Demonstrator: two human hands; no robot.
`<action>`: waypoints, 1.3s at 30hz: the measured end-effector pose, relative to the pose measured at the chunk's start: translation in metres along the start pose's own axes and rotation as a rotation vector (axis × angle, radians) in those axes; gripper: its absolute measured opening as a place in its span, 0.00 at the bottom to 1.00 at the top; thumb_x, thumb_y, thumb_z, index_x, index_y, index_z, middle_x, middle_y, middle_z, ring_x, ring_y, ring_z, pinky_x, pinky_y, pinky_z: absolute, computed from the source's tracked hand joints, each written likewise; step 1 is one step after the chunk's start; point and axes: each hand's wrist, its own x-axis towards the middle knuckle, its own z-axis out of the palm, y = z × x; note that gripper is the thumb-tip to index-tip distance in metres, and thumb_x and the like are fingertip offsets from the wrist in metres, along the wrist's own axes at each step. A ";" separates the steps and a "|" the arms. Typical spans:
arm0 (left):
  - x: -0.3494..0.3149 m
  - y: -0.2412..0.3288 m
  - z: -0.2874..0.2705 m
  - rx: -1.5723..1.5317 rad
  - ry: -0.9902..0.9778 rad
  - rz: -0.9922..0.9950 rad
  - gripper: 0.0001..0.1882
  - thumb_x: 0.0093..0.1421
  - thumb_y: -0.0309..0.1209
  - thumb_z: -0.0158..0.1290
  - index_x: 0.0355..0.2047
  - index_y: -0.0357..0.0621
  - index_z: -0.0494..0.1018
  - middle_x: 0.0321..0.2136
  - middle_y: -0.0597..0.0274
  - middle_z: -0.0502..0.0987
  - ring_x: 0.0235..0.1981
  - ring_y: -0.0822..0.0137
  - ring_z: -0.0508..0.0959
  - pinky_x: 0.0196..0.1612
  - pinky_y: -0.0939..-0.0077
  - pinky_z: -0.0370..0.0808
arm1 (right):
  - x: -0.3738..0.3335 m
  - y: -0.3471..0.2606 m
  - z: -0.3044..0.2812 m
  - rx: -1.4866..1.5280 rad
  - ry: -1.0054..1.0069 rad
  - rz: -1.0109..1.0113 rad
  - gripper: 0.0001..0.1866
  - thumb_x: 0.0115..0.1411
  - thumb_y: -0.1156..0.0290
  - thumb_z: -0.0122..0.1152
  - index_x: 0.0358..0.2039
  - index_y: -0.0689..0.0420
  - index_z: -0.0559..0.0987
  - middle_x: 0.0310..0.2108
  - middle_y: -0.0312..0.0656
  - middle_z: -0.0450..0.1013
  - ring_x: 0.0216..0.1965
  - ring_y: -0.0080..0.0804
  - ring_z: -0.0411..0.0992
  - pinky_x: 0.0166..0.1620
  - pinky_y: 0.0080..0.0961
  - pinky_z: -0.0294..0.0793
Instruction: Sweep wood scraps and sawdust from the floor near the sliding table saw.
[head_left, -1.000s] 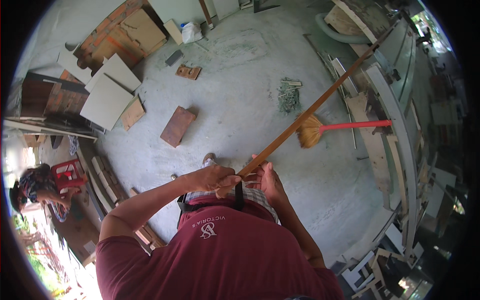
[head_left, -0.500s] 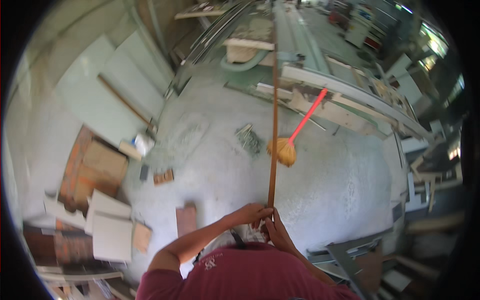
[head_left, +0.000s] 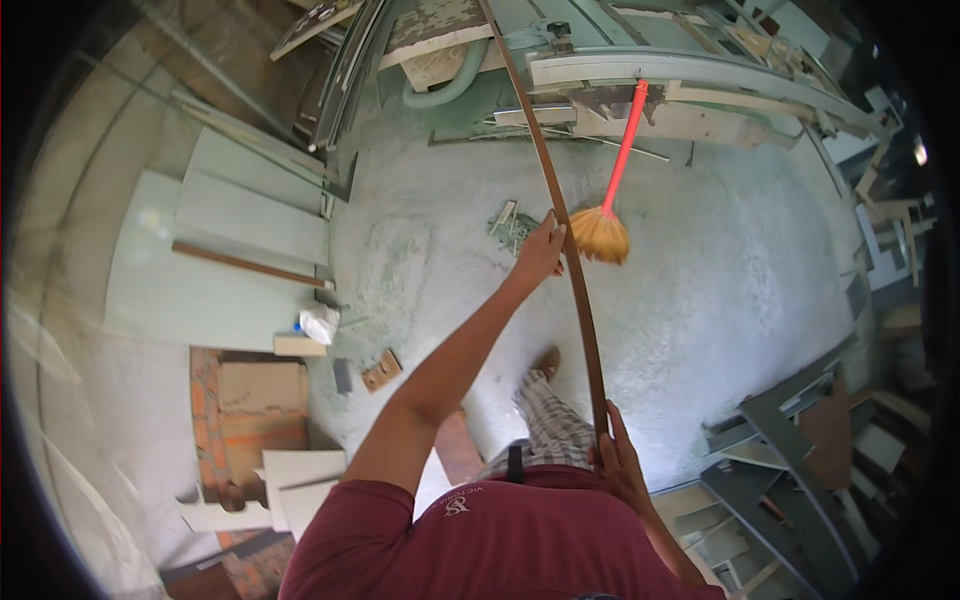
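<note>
Though it's narrow, the brown strip (head_left: 582,310) runs long; both hands (head_left: 541,250) grip it.

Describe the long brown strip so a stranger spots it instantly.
Over the grey floor, find the person's left hand. The long brown strip runs past it from the right hand; unlike the brown bar against the white panels, it's held.

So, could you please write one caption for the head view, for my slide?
The left hand and right hand hold a long brown strip, with a red-handled broom to its right.
</note>
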 end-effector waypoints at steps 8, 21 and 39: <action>0.078 0.012 -0.040 -0.040 -0.043 -0.004 0.28 0.60 0.40 0.40 0.58 0.44 0.48 0.15 0.62 0.68 0.09 0.76 0.64 0.13 0.82 0.66 | 0.070 -0.047 0.024 -0.047 0.034 -0.031 0.25 0.59 0.70 0.36 0.58 0.52 0.52 0.18 0.37 0.63 0.18 0.21 0.61 0.24 0.20 0.63; 0.202 0.032 -0.092 0.022 -0.087 0.022 0.27 0.61 0.38 0.39 0.57 0.40 0.48 0.15 0.63 0.68 0.10 0.75 0.66 0.13 0.82 0.65 | 0.169 -0.125 0.059 -0.029 0.116 -0.030 0.24 0.62 0.69 0.35 0.59 0.44 0.51 0.15 0.29 0.59 0.12 0.12 0.53 0.14 0.10 0.54; 0.388 0.021 -0.236 0.111 -0.173 -0.016 0.16 0.60 0.39 0.37 0.42 0.45 0.64 0.21 0.65 0.70 0.17 0.77 0.65 0.21 0.82 0.66 | 0.359 -0.212 0.173 0.008 0.162 -0.009 0.24 0.63 0.67 0.35 0.59 0.42 0.50 0.17 0.28 0.57 0.15 0.12 0.51 0.18 0.09 0.54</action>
